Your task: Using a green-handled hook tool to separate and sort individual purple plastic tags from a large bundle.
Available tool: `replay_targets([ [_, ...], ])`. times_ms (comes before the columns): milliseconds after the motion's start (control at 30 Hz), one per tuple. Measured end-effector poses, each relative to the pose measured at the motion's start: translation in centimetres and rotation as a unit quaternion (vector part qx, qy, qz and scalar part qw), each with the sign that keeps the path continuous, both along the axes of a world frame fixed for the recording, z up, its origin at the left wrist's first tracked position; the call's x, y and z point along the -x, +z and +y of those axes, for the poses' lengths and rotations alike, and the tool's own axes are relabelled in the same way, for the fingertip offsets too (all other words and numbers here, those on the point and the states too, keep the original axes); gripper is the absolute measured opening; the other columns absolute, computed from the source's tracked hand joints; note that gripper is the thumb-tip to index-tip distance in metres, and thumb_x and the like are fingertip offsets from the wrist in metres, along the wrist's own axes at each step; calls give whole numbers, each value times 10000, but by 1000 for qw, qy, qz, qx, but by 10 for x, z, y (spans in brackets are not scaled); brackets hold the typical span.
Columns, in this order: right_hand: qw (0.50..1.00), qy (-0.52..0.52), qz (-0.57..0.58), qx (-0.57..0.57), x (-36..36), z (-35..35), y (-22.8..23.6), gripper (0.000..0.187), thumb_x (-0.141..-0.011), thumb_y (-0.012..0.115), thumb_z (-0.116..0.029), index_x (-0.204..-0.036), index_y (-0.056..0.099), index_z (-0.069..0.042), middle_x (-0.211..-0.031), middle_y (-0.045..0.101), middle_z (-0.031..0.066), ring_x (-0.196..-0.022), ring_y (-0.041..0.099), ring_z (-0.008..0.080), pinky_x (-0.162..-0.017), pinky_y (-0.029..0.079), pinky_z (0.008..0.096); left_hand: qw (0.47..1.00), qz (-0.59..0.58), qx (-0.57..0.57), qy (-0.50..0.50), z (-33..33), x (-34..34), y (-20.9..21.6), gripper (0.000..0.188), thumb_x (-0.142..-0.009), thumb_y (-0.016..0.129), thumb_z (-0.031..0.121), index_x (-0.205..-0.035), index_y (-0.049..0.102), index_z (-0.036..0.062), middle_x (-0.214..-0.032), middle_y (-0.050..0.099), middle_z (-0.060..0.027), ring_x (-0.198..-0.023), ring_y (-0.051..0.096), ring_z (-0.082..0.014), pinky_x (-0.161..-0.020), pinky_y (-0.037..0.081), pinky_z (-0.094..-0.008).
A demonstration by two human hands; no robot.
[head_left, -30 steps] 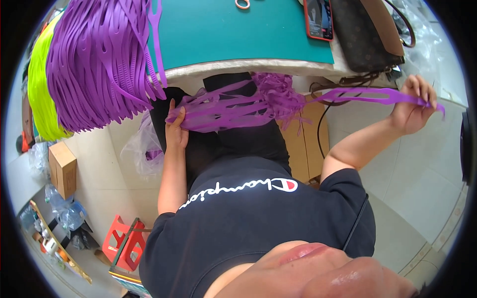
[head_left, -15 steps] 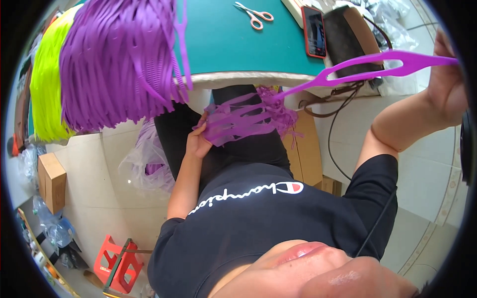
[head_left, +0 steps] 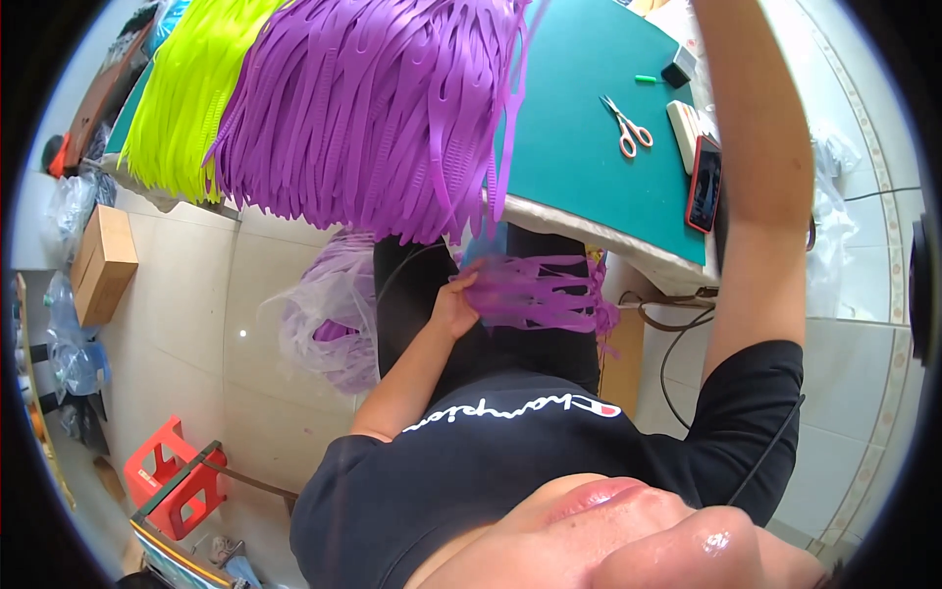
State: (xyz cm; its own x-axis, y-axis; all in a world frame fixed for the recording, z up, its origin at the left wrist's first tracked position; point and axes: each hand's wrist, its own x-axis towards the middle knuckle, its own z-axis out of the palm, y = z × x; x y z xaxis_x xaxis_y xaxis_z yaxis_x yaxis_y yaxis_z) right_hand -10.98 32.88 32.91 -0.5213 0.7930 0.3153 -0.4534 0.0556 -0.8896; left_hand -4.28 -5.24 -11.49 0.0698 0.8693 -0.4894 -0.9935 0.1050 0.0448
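My left hand (head_left: pixel 456 306) is above my lap, its fingers closed on the end of a bunch of thin purple rubber straps (head_left: pixel 535 294). These straps have long slots and lie across my black trousers, trailing to the right. My right forearm (head_left: pixel 760 147) reaches up past the table's right side, and the hand itself is beyond the upper edge. A thick row of purple straps (head_left: pixel 373 118) with ribbed ends drapes over the table's front edge. Beside it on the left hang bright yellow-green straps (head_left: pixel 186 98).
On the green tabletop (head_left: pixel 569 128) lie scissors (head_left: pixel 626 130), a red-cased phone (head_left: pixel 704 185), a green cap-like piece (head_left: pixel 645 79) and a small dark box (head_left: pixel 678 67). A plastic bag of purple straps (head_left: pixel 339 324), a cardboard box (head_left: pixel 104 263) and a red stool (head_left: pixel 177 476) are on the floor.
My right arm has swung from the far right up over the table, and its hand has left the picture. The stretched purple strap it held is out of sight. The whole view has shifted.
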Motion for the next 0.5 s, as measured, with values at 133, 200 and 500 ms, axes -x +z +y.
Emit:
replay_targets([
  [133,949,-28,-315,-9,-60,199,-73,322,-963,465,-225,-1120,560,38,-1088,625,188,-940,637,268,-842,542,379,990,-9,-101,-98,60,-35,22,432,-894,505,118,-1321,481,60,-1304,540,-144,-1207,529,-289,-1039,394,-456],
  [200,915,-2,-401,-46,-14,175,-148,262,-879,616,-226,-1048,586,-28,-976,626,125,-817,620,252,-709,528,356,996,-16,-71,-58,42,-23,18,464,-889,509,130,-1344,454,59,-1294,547,-153,-1193,541,-291,-1036,395,-461],
  [500,807,-132,-456,-352,11,111,-173,217,-813,520,-106,-1024,551,-71,-791,626,154,-650,622,267,-507,487,388,997,-18,-33,-62,33,-18,20,461,-898,527,147,-1348,459,71,-1281,548,-134,-1208,515,-293,-1044,373,-453],
])
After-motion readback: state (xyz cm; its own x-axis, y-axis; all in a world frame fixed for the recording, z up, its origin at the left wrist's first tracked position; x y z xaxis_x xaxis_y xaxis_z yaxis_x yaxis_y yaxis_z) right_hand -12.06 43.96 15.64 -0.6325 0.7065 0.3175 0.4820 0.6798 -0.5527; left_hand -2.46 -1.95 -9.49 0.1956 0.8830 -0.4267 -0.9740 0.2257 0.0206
